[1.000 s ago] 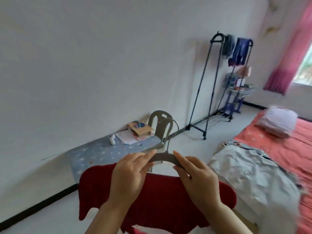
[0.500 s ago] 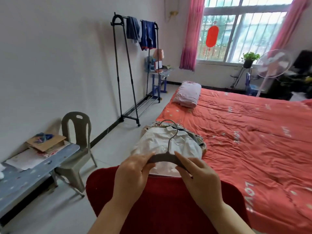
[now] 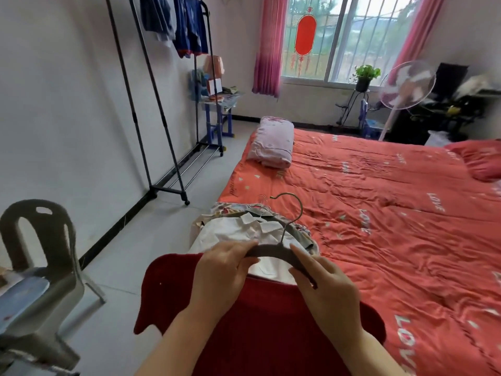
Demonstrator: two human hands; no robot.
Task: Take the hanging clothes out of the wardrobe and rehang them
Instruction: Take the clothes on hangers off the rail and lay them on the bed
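A dark red garment (image 3: 260, 327) hangs on a grey hanger (image 3: 273, 251) in front of me. My left hand (image 3: 219, 275) grips the hanger's left arm and my right hand (image 3: 325, 291) grips its right arm; the metal hook points up toward the bed. Beyond the hanger lies a pile of clothes (image 3: 244, 232), white shirt on top, at the near corner of the red bed (image 3: 379, 213). A black clothes rack (image 3: 151, 104) stands by the left wall with two blue garments (image 3: 176, 23) hung on its top rail.
A grey plastic chair (image 3: 46, 256) and a blue table edge (image 3: 19, 291) stand at the left. A folded pink quilt (image 3: 273, 142) lies on the bed. A small desk (image 3: 217, 104) stands behind the rack; a fan (image 3: 406, 85) and plant (image 3: 366, 74) are by the window.
My view has swung right from the wall and table toward the bed and window. Both hands keep holding the hanger with the red garment in the same way.
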